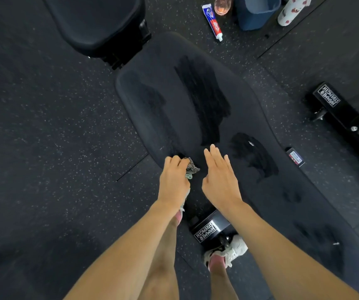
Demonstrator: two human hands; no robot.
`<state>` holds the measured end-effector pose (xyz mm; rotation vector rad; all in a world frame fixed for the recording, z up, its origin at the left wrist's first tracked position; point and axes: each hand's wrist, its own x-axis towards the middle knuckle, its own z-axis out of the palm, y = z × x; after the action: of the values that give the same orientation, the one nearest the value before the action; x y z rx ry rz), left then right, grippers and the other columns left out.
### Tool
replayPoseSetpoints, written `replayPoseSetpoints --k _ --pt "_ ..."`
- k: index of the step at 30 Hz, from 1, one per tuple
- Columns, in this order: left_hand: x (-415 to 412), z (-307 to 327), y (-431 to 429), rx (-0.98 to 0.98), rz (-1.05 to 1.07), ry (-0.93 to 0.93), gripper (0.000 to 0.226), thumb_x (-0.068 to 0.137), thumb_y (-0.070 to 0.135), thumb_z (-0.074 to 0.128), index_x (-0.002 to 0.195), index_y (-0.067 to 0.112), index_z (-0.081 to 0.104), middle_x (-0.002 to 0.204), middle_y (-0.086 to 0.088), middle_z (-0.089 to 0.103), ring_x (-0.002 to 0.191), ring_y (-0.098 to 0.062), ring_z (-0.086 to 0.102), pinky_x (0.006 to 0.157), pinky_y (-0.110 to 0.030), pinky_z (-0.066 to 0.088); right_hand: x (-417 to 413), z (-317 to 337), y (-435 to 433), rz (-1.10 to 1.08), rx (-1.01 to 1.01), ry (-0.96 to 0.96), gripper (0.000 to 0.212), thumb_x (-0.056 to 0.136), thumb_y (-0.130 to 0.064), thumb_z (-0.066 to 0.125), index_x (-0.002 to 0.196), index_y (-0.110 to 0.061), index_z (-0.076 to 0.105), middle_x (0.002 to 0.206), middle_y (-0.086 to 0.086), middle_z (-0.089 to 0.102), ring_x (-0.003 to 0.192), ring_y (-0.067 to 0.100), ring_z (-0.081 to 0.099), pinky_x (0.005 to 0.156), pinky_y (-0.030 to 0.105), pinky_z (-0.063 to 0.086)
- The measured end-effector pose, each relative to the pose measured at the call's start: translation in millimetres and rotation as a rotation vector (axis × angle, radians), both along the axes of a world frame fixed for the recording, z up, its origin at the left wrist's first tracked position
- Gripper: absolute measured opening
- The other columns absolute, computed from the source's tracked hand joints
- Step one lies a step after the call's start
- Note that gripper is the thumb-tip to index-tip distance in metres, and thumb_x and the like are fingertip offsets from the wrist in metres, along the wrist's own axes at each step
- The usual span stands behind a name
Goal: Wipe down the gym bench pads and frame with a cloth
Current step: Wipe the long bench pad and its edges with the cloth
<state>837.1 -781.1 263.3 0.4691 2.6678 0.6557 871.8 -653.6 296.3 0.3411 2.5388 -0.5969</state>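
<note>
Most of cloth [192, 167] hidden in left hand [173, 180], fingers curled round it; right hand [219, 178] fingers straight, empty.

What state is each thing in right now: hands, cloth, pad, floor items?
bench pad: dark streaks across it, looks partly wiped.
cloth: bunched, at the bench pad's near edge.
left hand: grips the cloth.
right hand: open, fingers straight, over the bench pad.
tube: lying flat on the floor.
blue bin: upright.

Matt black bench pad [196, 105] streaked with glossy wet patches; woven patterned cloth [191, 167]; speckled rubber floor [55, 137].
</note>
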Motion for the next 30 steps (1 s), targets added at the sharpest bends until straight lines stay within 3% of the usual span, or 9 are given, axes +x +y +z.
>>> replayPoseSetpoints --k 4,6,10,15,18,23,30 --pt "-9.1 2.4 -11.9 -0.045 -0.230 0.051 0.057 0.047 -0.013 0.079 0.100 0.004 0.068 0.086 -0.008 0.060 0.084 -0.028 0.054 0.045 -0.028 0.047 8.4 -5.3 -11.2 0.014 -0.001 -0.042 0.074 0.092 -0.002 0.042 0.154 -0.009 0.000 0.162 0.006 -0.007 0.149 0.016 -0.008 0.121 0.031 -0.007" --pt "-26.3 -2.3 -18.6 -0.076 -0.250 0.074 0.057 0.046 -0.014 0.077 0.100 0.002 0.065 0.089 -0.011 0.058 0.089 -0.028 0.045 0.044 -0.032 0.051 12.9 -7.1 -16.8 0.034 0.003 -0.056 0.075 0.092 -0.002 0.041 0.154 -0.009 0.000 0.162 0.007 -0.009 0.149 0.016 -0.009 0.120 0.031 -0.007" --pt "-69.0 -6.4 -32.8 -0.127 -0.074 0.096 0.050 0.058 -0.018 0.063 0.104 0.000 0.062 0.098 -0.016 0.054 0.094 -0.032 0.042 0.058 -0.044 0.053 16.1 -9.9 -23.9 0.028 0.008 -0.073 0.076 0.090 0.001 0.041 0.153 -0.008 0.000 0.161 0.008 -0.011 0.149 0.018 -0.010 0.121 0.033 -0.006" --pt "-95.0 -6.9 -34.1 -0.146 0.231 0.139 0.045 0.074 -0.016 0.053 0.115 0.001 0.057 0.111 -0.016 0.052 0.103 -0.034 0.043 0.076 -0.037 0.045 10.7 -8.6 -25.7 -0.011 -0.007 -0.079 0.074 0.091 0.000 0.041 0.153 -0.008 0.004 0.162 0.009 -0.006 0.149 0.018 -0.005 0.121 0.034 -0.004" --pt "-77.6 -4.6 -19.4 -0.125 0.364 0.137 0.047 0.072 -0.018 0.052 0.114 -0.001 0.059 0.107 -0.018 0.054 0.100 -0.036 0.046 0.075 -0.035 0.042 7.5 -7.4 -26.3 -0.039 -0.031 -0.082 0.073 0.091 -0.002 0.042 0.154 -0.007 0.004 0.162 0.009 -0.003 0.149 0.018 -0.004 0.121 0.034 -0.004" --pt "-25.5 -5.3 -11.4 -0.074 0.292 0.115 0.052 0.060 -0.022 0.061 0.108 -0.002 0.064 0.093 -0.016 0.057 0.088 -0.035 0.051 0.069 -0.036 0.046 10.9 -7.4 -19.5 -0.037 -0.018 -0.044 0.075 0.090 -0.001 0.043 0.153 -0.008 0.003 0.162 0.008 -0.006 0.149 0.017 -0.006 0.121 0.033 -0.005" --pt "54.7 -4.8 24.0 -0.019 0.164 -0.002 0.053 0.047 -0.010 0.080 0.095 0.005 0.063 0.087 -0.009 0.057 0.083 -0.027 0.053 0.061 -0.032 0.051 37.2 -7.9 7.7 -0.140 0.081 -0.052 0.073 0.091 0.002 0.042 0.153 -0.004 0.005 0.161 0.012 -0.004 0.149 0.022 -0.002 0.122 0.034 -0.001"
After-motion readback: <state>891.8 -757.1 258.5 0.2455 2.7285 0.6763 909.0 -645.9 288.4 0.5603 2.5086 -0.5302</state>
